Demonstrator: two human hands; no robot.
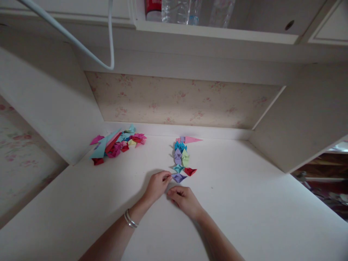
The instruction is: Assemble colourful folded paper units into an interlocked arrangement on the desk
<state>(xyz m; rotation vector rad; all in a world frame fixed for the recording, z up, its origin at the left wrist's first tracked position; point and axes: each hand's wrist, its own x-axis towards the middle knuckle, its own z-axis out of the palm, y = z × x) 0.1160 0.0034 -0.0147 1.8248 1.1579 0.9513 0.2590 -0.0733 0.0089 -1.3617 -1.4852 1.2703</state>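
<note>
A row of small folded paper pieces (181, 156) in blue, purple, green, red and pink runs away from me on the white desk (244, 203). The nearest piece is purple (178, 177). My left hand (157, 185), a bracelet on its wrist, pinches the left tip of that purple piece. My right hand (183, 198) lies just below it on the desk with its fingers curled under; whether anything is in them is hidden.
A loose heap of folded coloured papers (116, 144) lies at the back left. Desk walls rise left and right, a flowered back panel (176, 101) behind. Bottles (187, 11) stand on the shelf above, and a white cable (81, 43) hangs at the upper left.
</note>
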